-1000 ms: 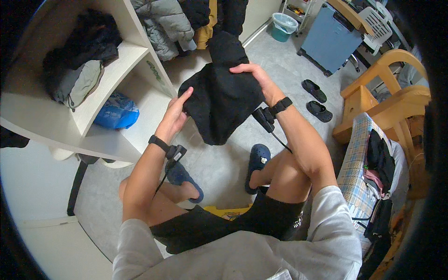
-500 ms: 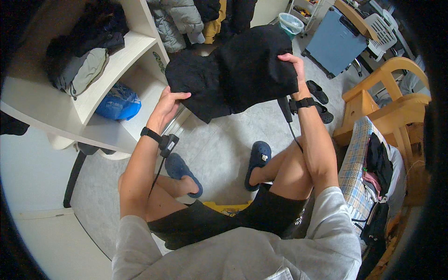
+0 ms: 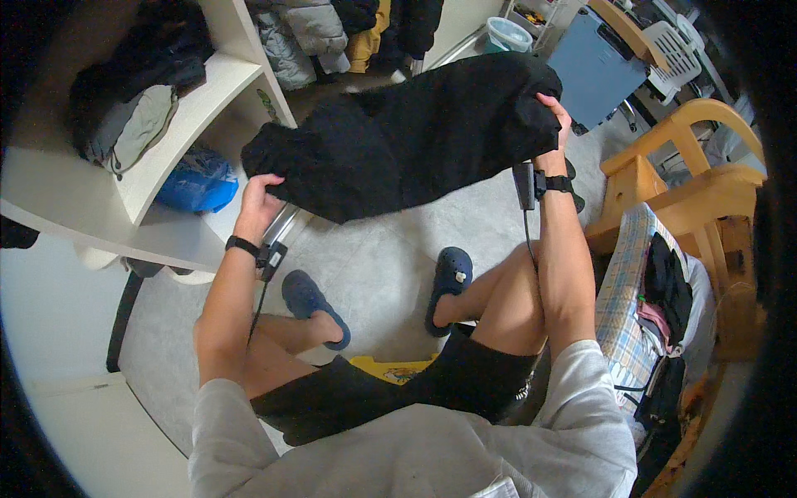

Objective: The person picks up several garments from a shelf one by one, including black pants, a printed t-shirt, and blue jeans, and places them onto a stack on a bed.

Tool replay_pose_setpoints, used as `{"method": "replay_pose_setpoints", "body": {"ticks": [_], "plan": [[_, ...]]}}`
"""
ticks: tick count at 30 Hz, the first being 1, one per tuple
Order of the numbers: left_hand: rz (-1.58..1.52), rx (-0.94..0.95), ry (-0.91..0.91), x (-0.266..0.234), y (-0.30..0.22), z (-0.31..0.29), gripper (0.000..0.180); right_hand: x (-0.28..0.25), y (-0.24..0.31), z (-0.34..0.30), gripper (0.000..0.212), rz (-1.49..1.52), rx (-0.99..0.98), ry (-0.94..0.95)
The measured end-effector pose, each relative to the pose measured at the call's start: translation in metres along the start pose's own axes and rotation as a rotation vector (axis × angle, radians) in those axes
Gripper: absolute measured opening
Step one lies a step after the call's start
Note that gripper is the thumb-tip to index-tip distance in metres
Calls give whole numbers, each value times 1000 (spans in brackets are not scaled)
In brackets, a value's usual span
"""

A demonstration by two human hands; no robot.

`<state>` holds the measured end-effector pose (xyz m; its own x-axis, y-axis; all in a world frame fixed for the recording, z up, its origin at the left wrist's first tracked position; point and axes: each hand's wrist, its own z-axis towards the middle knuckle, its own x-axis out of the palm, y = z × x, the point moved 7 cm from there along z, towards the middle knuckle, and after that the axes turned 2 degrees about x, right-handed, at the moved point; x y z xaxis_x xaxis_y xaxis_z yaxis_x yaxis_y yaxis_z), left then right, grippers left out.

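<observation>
A black garment hangs in the air in front of me, stretched sideways between both hands; its exact kind does not show. At its left end my left hand is closed on the cloth, thumb on top. My right hand grips the opposite end, its thumb pressed over the fabric and the other fingers mostly hidden behind it. The lower edge of the garment sags over the grey floor.
To the left stands a white shelf unit with folded dark clothes and a blue plastic bag. Jackets hang at the back. A wooden frame and a checked cushion with clothes are at right.
My hands have moved apart, the left one leftward and nearer, the right one rightward. The black garment is now spread wider and pulled straighter between them.
</observation>
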<state>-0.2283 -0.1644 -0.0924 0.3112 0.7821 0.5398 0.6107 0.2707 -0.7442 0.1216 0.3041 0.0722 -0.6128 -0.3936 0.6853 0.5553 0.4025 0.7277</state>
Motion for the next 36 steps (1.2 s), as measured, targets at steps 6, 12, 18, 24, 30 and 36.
{"method": "replay_pose_setpoints", "body": {"ticks": [6, 12, 18, 24, 30, 36], "plan": [[92, 12, -139, -144, -16, 38, 25, -12, -1, 11, 10, 53, 76, 5], [-92, -51, 96, -68, 14, 16, 44, -16, 26, 13, 14, -100, -160, 53], [-48, -288, 142, -72, 45, 0, 52, 72, 14, -34, 15, -128, -146, 129], [-70, -388, 236, 31, 70, -63, 48, 101, 5, -59, 16, -65, -44, 218], [284, -322, 78, 16, 67, -56, 29, 109, -27, -69, 20, -215, 251, 142], [573, -76, 8, 66, 6, -65, 32, 96, -55, -51, 57, -1198, -167, 220]]}}
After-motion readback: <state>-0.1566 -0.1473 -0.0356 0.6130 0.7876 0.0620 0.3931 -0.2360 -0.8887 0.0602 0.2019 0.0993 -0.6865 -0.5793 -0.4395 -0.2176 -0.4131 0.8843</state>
